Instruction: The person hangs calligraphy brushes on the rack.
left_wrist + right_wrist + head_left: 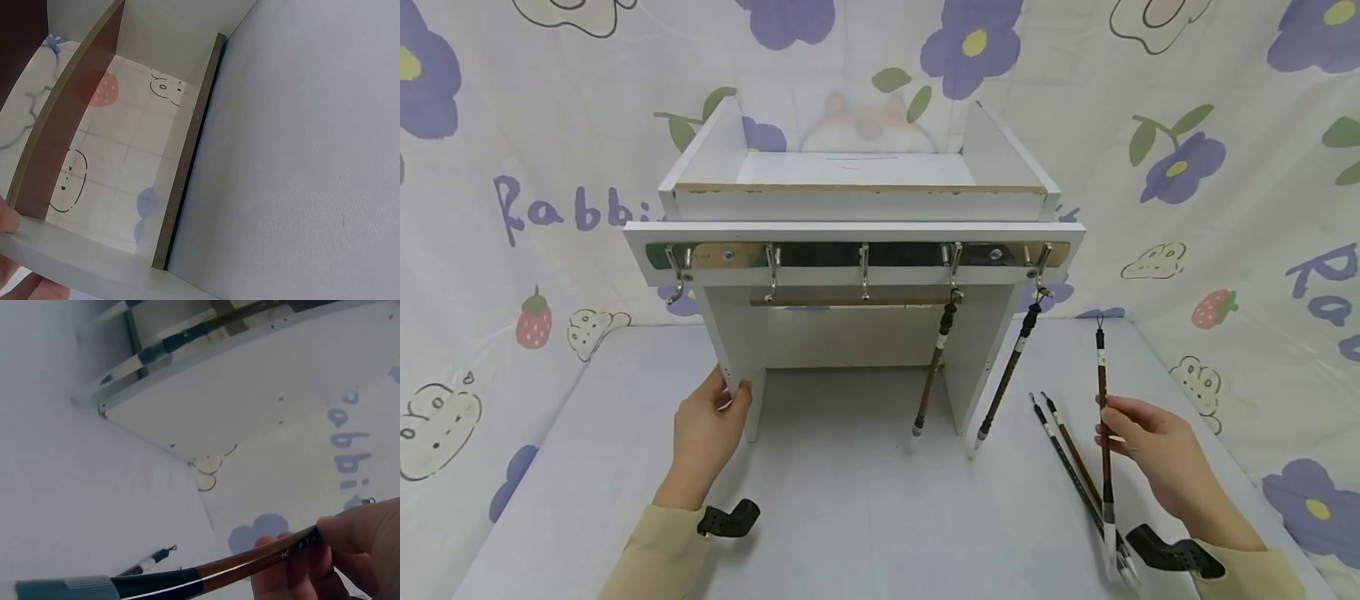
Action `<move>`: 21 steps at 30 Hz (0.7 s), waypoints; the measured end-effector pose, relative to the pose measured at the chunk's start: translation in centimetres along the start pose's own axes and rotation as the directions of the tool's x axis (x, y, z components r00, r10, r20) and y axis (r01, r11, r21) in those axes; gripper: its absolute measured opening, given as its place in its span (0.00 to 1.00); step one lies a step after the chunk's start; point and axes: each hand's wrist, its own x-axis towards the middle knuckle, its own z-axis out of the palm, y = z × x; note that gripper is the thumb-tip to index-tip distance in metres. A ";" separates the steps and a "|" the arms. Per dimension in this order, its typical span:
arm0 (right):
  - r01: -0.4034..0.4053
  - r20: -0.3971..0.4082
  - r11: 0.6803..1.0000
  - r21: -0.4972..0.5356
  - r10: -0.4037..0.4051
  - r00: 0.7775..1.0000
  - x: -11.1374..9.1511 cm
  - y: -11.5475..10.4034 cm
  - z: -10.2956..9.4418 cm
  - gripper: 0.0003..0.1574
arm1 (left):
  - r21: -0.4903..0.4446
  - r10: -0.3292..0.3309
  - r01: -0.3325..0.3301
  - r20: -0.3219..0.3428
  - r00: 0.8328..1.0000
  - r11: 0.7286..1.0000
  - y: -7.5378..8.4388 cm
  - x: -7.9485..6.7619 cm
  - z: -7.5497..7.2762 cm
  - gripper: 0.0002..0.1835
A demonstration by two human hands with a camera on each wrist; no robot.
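Note:
Between thumb and fingers my right hand (1157, 450) pinches a brown calligraphy brush (1103, 375), held upright with its hanging loop at the top. Its capped tip hangs over two more brushes (1067, 454) lying on the table to the right. My left hand (707, 433) grips the front edge of the left side panel of a white wooden shelf (853, 229). Along the shelf's front runs a metal rail with several hooks (865, 271). Two brushes hang by their loops from the two rightmost hooks, one brush (934, 367) inward and the other brush (1011, 371) outermost.
A white table (850, 517) lies under everything. Behind and at the sides hangs a patterned cloth (1217, 200) with purple flowers, strawberries and rabbits. Black bands with cameras sit on both wrists. The shelf's upper part is an open-topped tray (857, 204).

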 end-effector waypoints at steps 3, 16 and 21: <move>0.019 0.006 0.998 0.059 -0.020 1.000 -0.1 -0.5 0.3 0.30 | -0.001 -0.002 0.002 0.003 1.000 1.000 0.0 0.0 0.0 0.20; 0.190 -0.103 0.957 0.220 -0.171 0.980 -0.8 -2.6 1.9 0.22 | -0.001 -0.008 0.008 0.014 1.000 1.000 -0.1 -0.1 0.0 0.20; 0.264 -0.146 0.934 0.242 -0.234 0.961 -1.0 -3.8 2.6 0.21 | -0.001 -0.003 0.003 0.013 1.000 1.000 -0.1 0.0 -0.1 0.20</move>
